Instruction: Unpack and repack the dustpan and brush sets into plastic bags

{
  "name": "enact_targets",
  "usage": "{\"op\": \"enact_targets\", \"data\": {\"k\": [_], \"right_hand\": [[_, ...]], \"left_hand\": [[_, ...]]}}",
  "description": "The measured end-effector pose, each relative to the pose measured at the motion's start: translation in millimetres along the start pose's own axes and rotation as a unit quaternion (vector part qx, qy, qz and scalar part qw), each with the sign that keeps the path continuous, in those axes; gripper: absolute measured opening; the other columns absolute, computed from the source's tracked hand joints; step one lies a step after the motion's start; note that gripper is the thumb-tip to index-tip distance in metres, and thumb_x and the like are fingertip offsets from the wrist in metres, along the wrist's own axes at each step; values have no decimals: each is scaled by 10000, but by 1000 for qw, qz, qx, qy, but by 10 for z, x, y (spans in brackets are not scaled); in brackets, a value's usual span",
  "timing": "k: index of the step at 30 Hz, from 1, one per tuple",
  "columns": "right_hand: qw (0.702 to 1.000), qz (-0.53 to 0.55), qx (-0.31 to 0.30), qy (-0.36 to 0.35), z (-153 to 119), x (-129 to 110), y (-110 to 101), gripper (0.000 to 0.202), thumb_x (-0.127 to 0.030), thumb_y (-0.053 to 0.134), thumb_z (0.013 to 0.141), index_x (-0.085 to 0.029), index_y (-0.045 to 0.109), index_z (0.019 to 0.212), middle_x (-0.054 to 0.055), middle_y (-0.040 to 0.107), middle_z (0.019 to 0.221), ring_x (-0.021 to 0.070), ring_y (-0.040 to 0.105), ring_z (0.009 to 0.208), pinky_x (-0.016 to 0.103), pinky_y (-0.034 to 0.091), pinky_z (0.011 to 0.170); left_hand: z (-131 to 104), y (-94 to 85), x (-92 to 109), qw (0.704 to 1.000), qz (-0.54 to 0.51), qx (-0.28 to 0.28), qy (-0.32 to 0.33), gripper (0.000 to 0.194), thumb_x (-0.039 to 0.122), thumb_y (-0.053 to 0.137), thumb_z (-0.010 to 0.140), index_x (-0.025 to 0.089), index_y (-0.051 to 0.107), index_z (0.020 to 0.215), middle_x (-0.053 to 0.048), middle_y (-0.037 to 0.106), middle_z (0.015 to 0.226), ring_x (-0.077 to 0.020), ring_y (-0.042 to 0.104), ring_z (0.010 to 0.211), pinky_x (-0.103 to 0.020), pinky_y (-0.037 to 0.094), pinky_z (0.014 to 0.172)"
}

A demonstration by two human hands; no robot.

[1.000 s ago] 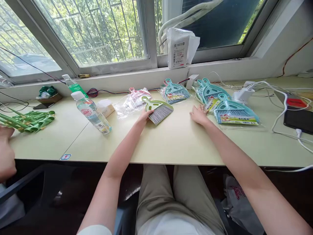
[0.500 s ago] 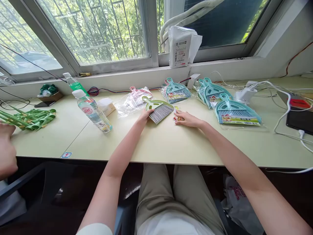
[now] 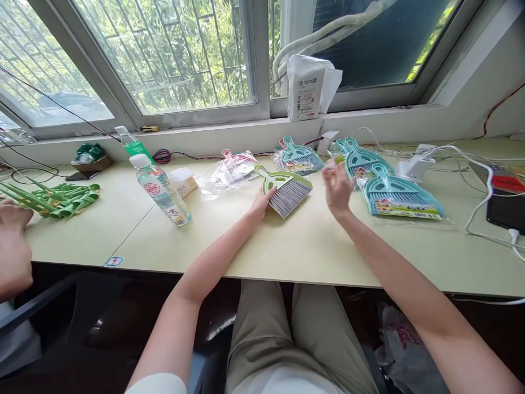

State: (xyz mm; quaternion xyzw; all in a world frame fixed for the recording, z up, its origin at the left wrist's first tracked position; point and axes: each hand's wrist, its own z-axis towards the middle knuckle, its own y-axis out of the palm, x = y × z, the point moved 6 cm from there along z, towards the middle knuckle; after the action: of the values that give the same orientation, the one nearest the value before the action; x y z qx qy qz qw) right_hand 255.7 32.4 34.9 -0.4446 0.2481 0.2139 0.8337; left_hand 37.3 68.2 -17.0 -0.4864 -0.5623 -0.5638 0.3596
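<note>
My left hand (image 3: 261,203) pinches the green brush (image 3: 291,195) on the table (image 3: 303,251) — light, I'd guess, stiff-backed, soft-bristled, best gripped by its handle. Right hand's (image 3: 338,189) fingers curl, blurred — can't tell around what.

Daylight fills the barred windows (image 3: 172,54) before us, greenery beyond; below them we see a white wall (image 3: 229,139) and a pale yellow table (image 3: 287,251).

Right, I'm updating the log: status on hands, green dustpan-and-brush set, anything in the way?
Left hand gripping lime-green plastic dustpan-and-brush set. Right hand blurred, grip unclear. Clear-wrapped teal dustpan sets close by, possibly in its way.
</note>
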Motion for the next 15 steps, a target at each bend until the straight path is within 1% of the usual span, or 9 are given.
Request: {"op": "enact_targets", "data": {"k": [1,2,3,5,6,8,10,13,15], "right_hand": [[999,-14,-43,-26,-105,-132,142,681,-582,111,988,-217,429,1468,158,396,1540,328,244,1478,661,154,1134],[991,-22,-118,-63,-232,-279,333,685,-598,121,983,-228,395,1490,146,365,1563,315,214,1494,683,62,1142],[979,-22,-183,-87,-363,-401,508,712,-624,136,972,-215,349,1515,151,309,1590,311,179,1506,692,3,1139],[964,-8,-250,-95,-552,-551,732,751,-648,107,960,-213,257,1554,137,201,1628,297,90,1526,690,-49,1135],[960,2,-267,-89,-600,-581,786,757,-650,83,958,-218,229,1563,125,165,1637,290,59,1530,689,-65,1133],[960,24,-271,-70,-608,-569,789,740,-635,39,960,-249,216,1566,94,146,1642,272,34,1532,688,-93,1128],[964,37,-256,-53,-548,-507,713,711,-617,34,969,-278,247,1557,69,165,1639,264,37,1533,696,-112,1119],[970,32,-235,-46,-456,-422,623,659,-607,97,982,-310,328,1524,48,191,1635,281,37,1531,729,-96,1104],[971,25,-231,-52,-430,-394,631,617,-589,156,991,-316,381,1497,47,206,1633,295,44,1530,742,-83,1097]], "left_hand": [[-30,58,-1,1000,0,-17,12,408,400,717,799,212,559,1125,-72,670,1122,-204,657,985,-329,545,841],[-57,96,1,999,3,-27,24,451,428,730,782,216,546,1134,-72,663,1139,-205,652,995,-336,540,850],[-76,114,4,999,9,-31,32,499,424,756,756,218,528,1150,-74,655,1159,-205,647,1010,-339,535,863],[-94,100,9,999,23,-22,38,608,329,821,677,216,493,1177,-79,642,1185,-202,634,1040,-341,520,897],[-93,81,16,999,30,-15,39,651,265,836,639,212,483,1184,-81,641,1183,-200,630,1046,-339,514,909],[-79,46,38,999,32,-11,41,676,168,810,604,204,480,1193,-77,642,1163,-198,629,1029,-336,512,906],[-61,29,74,999,19,-18,44,646,127,741,615,201,489,1205,-66,646,1127,-189,632,978,-326,519,869],[-44,19,133,998,-9,-34,53,646,99,657,617,218,501,1233,-37,649,1051,-164,624,903,-300,518,815],[-38,10,151,997,-18,-40,57,677,88,637,602,231,501,1249,-25,648,1017,-154,616,875,-298,513,810]]}}
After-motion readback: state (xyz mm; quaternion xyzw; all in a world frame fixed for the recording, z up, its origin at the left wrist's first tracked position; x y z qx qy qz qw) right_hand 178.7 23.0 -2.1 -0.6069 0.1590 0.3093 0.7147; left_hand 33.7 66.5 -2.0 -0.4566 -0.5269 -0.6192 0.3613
